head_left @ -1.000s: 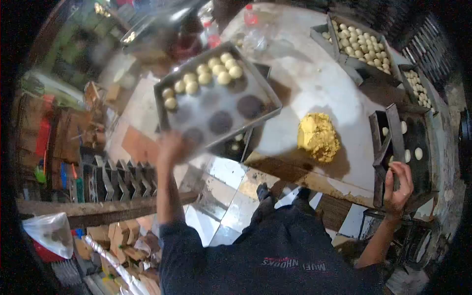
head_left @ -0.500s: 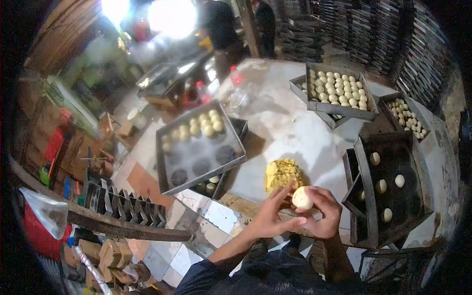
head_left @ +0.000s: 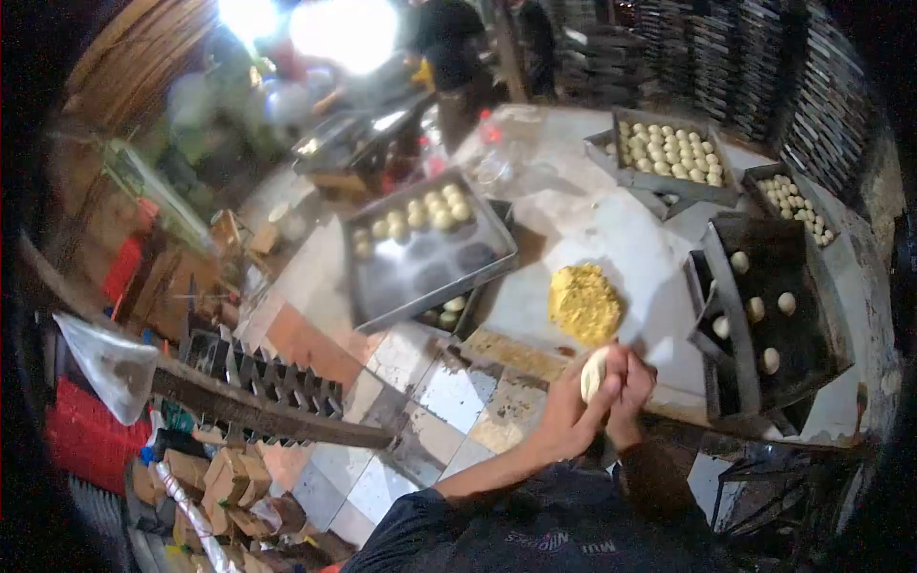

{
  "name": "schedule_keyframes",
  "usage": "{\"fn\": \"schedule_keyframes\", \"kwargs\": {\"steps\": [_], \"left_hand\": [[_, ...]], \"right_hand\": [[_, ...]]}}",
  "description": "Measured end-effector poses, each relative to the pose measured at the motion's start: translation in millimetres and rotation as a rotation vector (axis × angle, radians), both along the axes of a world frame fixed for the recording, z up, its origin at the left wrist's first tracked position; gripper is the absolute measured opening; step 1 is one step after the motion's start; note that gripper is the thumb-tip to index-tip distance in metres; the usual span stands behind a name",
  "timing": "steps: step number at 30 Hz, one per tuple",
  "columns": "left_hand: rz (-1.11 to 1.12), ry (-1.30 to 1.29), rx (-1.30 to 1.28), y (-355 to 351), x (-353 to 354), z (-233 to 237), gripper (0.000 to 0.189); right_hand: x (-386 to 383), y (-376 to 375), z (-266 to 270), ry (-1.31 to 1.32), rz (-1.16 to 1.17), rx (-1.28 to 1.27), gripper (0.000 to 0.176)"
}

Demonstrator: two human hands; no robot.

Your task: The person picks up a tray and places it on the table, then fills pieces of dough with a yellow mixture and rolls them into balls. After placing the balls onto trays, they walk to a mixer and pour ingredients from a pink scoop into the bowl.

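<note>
A pale dough ball (head_left: 594, 374) is held between both hands near the table's front edge. My left hand (head_left: 570, 411) is closed round its lower left side. Pressed against it from the right is my right hand (head_left: 628, 387), fingers curled over the dough. Just beyond the hands, a crumbly yellow mound (head_left: 585, 304) lies on the pale tabletop (head_left: 549, 224). To the right, a dark tray (head_left: 812, 355) holds several spaced dough balls. On the left, a metal tray (head_left: 420, 258) has several dough balls along its far side.
Trays full of dough balls (head_left: 671, 153) stand at the back right, with stacked metal trays (head_left: 740, 67) behind. Two people in dark clothes (head_left: 454, 48) are at the back. A wooden beam (head_left: 277, 415), metal racks and cardboard boxes (head_left: 229, 477) are at the left.
The view has shifted, so the table's contents appear moved. My hands have closed together round the dough ball, which looks more elongated.
</note>
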State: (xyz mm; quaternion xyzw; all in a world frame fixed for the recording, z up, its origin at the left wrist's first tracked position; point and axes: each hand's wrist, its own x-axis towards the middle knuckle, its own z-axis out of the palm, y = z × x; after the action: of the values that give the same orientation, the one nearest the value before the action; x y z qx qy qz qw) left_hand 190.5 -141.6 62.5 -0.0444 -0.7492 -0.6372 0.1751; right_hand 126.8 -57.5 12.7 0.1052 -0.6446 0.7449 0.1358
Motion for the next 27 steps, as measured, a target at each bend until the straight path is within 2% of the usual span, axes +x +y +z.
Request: {"fn": "schedule_keyframes", "kwargs": {"steps": [1,2,3,4,5,6,7,9,10,12,13,15,17,18,19,21,22,24,25,27], "left_hand": [[0.072,-0.120,-0.096,-15.6,16.8,13.0,0.041],[0.137,-0.051,-0.116,-35.3,31.5,2.2,0.038],[0.191,0.004,-0.131,-52.0,48.8,-12.3,0.035],[0.176,-0.143,0.214,-67.5,66.8,-16.2,0.034],[0.154,-0.293,0.559,-82.3,81.4,-17.6,0.033],[0.136,-0.240,0.826,-91.7,94.1,-19.7,0.035],[0.155,-0.143,0.816,-93.8,102.7,-32.2,0.037],[0.136,-0.180,0.812,-87.0,116.7,-57.5,0.038],[0.129,-0.281,0.859,-94.6,121.7,-59.1,0.040],[0.113,-0.343,1.144,-115.5,118.2,-61.6,0.043],[0.103,-0.369,1.238,-122.7,117.6,-63.3,0.043],[0.077,-0.395,1.195,-137.0,113.6,-68.5,0.048],[0.040,-0.308,1.112,-142.6,103.7,-69.8,0.049],[0.044,-0.309,1.121,-142.8,95.4,-67.0,0.049],[0.023,-0.304,1.064,-143.2,85.1,-61.9,0.045],[0.005,-0.308,0.990,-143.5,62.4,-61.5,0.042],[0.009,-0.311,0.952,-141.9,49.6,-64.8,0.042],[-0.002,-0.298,0.874,-139.0,16.1,-53.8,0.046],[-0.008,-0.310,0.855,-140.9,-0.3,-52.0,0.046],[-0.029,-0.323,0.857,-144.0,-32.0,-53.0,0.048]], "right_hand": [[-1.0,-16.9,-3.2,-0.009,0.152,-0.051,0.011],[3.9,-36.3,18.4,0.418,0.160,0.232,0.011],[14.8,-47.4,13.5,0.270,0.313,0.318,0.022],[22.4,-59.9,31.4,0.466,0.292,0.506,0.033],[32.4,-71.5,38.2,0.378,0.389,0.494,0.042],[41.4,-88.5,22.8,0.393,0.312,0.403,0.039],[55.6,-104.4,7.8,0.392,0.310,0.314,0.037],[72.3,-112.5,0.0,0.444,0.471,0.311,0.036],[69.5,-118.6,-17.0,0.382,0.533,0.264,0.037],[53.4,-118.7,-28.2,0.174,0.706,0.115,0.038],[41.8,-114.3,-35.7,0.019,0.693,0.195,0.038],[25.8,-98.2,-37.2,0.160,0.468,0.650,0.029],[0.8,-78.0,-57.0,0.291,0.421,0.775,0.016],[-18.6,-74.0,-62.7,0.300,0.342,0.718,0.013],[-39.5,-70.5,-65.6,0.119,0.262,0.615,0.013],[-87.6,-71.7,-55.4,-0.001,0.111,0.692,0.019],[-103.2,-75.1,-62.6,-0.009,0.107,0.677,0.019],[-139.3,-86.1,-76.7,0.189,-0.004,0.993,0.024],[-152.2,-88.4,-84.4,0.176,-0.014,0.977,0.024],[-163.2,-92.5,-92.4,0.133,0.113,0.985,0.029]]}}
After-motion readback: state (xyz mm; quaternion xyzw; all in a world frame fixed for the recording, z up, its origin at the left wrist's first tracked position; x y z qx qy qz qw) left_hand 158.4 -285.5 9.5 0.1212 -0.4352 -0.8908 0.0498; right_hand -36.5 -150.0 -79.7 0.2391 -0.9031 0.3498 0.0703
